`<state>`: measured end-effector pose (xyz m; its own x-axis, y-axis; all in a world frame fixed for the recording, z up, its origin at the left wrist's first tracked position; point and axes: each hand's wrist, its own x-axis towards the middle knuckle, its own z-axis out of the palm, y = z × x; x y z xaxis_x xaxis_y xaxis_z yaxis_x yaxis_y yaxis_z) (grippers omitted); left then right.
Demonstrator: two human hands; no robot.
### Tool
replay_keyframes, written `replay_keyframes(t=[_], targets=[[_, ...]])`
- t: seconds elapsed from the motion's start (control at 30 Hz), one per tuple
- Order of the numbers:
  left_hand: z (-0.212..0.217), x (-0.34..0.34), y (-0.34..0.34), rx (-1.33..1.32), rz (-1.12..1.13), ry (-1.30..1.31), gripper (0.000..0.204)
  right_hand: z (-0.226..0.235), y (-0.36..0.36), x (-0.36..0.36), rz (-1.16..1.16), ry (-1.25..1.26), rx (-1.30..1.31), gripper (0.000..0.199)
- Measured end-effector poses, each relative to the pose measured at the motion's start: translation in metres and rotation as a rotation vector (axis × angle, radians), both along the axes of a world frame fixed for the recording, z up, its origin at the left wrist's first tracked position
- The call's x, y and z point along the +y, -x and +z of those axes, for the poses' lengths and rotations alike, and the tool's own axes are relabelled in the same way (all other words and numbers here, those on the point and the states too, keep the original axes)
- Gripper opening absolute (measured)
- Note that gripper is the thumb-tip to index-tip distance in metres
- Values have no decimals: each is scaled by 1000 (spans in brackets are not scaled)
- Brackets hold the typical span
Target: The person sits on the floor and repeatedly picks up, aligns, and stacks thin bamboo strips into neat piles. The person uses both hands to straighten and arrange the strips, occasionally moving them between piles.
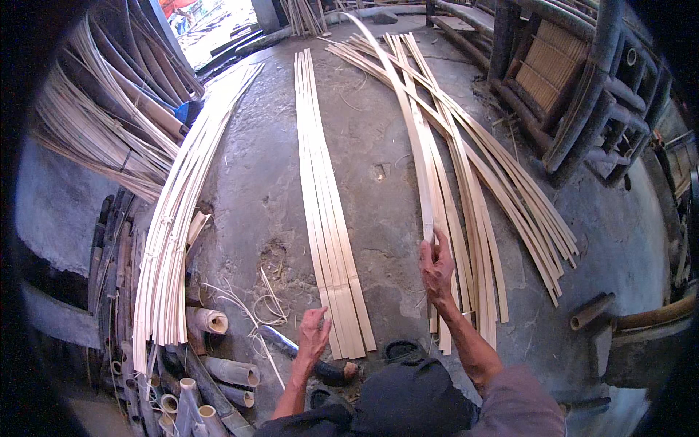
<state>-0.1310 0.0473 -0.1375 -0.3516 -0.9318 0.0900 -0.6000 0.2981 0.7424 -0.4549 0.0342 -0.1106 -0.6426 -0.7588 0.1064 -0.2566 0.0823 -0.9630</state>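
A long pale bamboo strip rises from my right hand, its far end lifted and bowing away to the far left. The fingers of that hand are closed around its near end. Under and beside it, several loose strips lie spread on the floor, some crossing. My left hand, fingers curled and with nothing visible in them, is beside the near end of a flat row of bamboo strips laid side by side. Close to its wrist lies a dark, curved object with a pale tip.
A tied bundle of strips lies to the left. Cut bamboo tubes are piled at the lower left. A bamboo bench-like frame stands at the far right. Thin shavings litter the concrete floor.
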Motion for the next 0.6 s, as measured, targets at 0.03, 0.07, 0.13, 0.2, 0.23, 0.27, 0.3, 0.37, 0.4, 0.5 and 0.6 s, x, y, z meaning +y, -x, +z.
replay_keyframes(t=[0.03, 0.07, 0.13, 0.2, 0.23, 0.27, 0.3, 0.37, 0.4, 0.5, 0.6], targets=[[-5, 3, 4, 11, -25, -13, 33, -5, 3, 1, 8, 36, 22, 49], [-7, 7, 9, 23, -45, -26, 33, -7, 3, 1, 21, 71, 44, 53], [-8, 20, 16, 20, -79, -81, 32, -14, 1, 3, 76, -74, -29, 55], [-14, 29, 25, 55, -120, -92, 32, -36, 6, 9, 80, -110, -18, 55], [-12, 33, 30, 30, -146, -109, 31, -59, 14, 10, 59, -70, 30, 53], [-15, 36, 28, 14, -147, -121, 31, -65, 13, 12, 46, -75, 49, 53], [-21, 40, 26, -1, -150, -133, 31, -70, 12, 12, 33, -78, 68, 52], [-25, 46, 20, -18, -150, -127, 31, -74, 9, 16, -4, -167, 69, 53], [-25, 49, 17, -21, -147, -108, 32, -73, 8, 16, -6, -202, -13, 53], [-35, 57, 9, 35, -96, -115, 32, -59, 11, 20, 16, -212, -135, 53], [-33, 58, 14, 45, -57, -180, 31, -87, 33, 25, -14, -194, 102, 55]])
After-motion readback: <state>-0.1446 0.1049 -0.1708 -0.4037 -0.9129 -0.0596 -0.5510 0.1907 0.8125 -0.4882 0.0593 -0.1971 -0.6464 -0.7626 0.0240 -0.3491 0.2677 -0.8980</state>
